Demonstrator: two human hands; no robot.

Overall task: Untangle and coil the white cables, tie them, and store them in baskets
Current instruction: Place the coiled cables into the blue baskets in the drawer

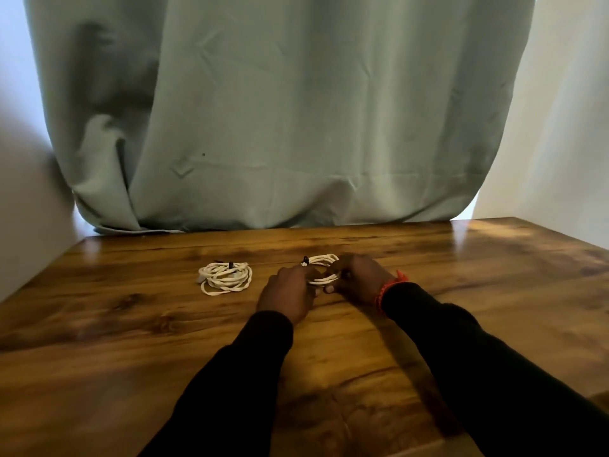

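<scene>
Hands (pixel 290 291) (pixel 359 278) grip round braided white coil (pixel 324 268) on glossy wood table (pixel 131 324).

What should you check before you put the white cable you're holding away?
1. Both hands on the coil: ok. The left hand and right hand grip the held cable coil.
2. Coil wound neatly: ok, its loops lie together.
3. Tie fastened: cannot tell. A small black tie shows, but the fingers hide the rest.
4. Other cable coil finished: ok, it rests coiled on the table with a dark tie.
5. Basket ready: not ok, none is in view.
</scene>
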